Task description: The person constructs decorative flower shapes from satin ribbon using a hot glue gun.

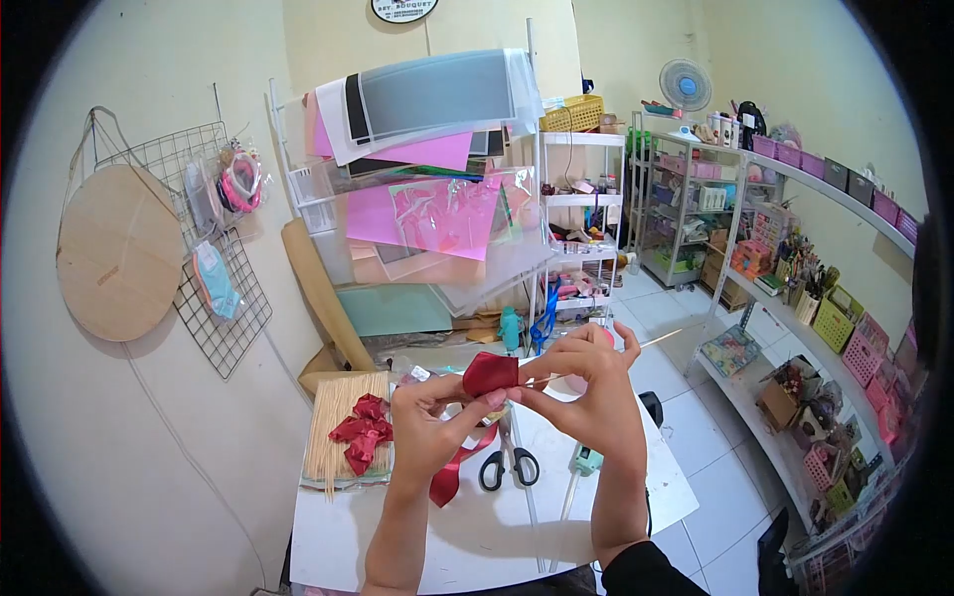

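Note:
My left hand [425, 427] pinches a dark red satin ribbon piece [491, 374], folded into a rounded shape, above the white table. From the right, my right hand [588, 392] grips a thin bamboo skewer [671, 338] between its fingers. The skewer's inner end meets the ribbon piece near both sets of fingertips, and its other end points out to the right. Below my left hand lies a longer red ribbon strip [447, 484]. Black-handled scissors [523, 465] rest on the table under my hands. A mint-green glue gun [586, 459] sits beneath my right wrist.
At the table's left, red satin pieces [364, 434] lie on many bamboo skewers [326, 437]. Behind the white table [477, 551] hangs a rack of wrapping sheets [427, 214]. Metal shelves [735, 397] with baskets line the right side. Clear sticks [538, 526] lie near the scissors.

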`<state>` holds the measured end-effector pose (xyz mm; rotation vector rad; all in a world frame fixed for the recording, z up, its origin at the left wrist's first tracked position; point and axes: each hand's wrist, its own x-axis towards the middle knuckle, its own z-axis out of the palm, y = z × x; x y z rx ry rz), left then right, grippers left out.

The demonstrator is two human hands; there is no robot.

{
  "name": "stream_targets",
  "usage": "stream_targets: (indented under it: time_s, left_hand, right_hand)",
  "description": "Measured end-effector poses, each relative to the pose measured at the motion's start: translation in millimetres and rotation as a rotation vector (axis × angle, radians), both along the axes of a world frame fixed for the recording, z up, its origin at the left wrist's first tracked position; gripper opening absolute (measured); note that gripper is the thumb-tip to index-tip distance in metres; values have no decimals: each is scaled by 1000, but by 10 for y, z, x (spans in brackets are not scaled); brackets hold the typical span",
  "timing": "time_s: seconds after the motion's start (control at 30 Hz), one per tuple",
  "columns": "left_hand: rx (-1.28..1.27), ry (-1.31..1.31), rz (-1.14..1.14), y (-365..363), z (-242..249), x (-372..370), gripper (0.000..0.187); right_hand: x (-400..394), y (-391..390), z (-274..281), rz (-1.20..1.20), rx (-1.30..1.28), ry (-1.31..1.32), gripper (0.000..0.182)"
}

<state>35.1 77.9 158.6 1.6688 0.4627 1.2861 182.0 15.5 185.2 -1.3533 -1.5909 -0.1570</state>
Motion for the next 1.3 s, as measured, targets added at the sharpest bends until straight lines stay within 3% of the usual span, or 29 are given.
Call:
stream_targets:
  time_s: [1.3]
  left_hand:
    - [85,2,59,-6,-22,45,13]
  right_hand:
    - [14,20,13,3,13,23,18]
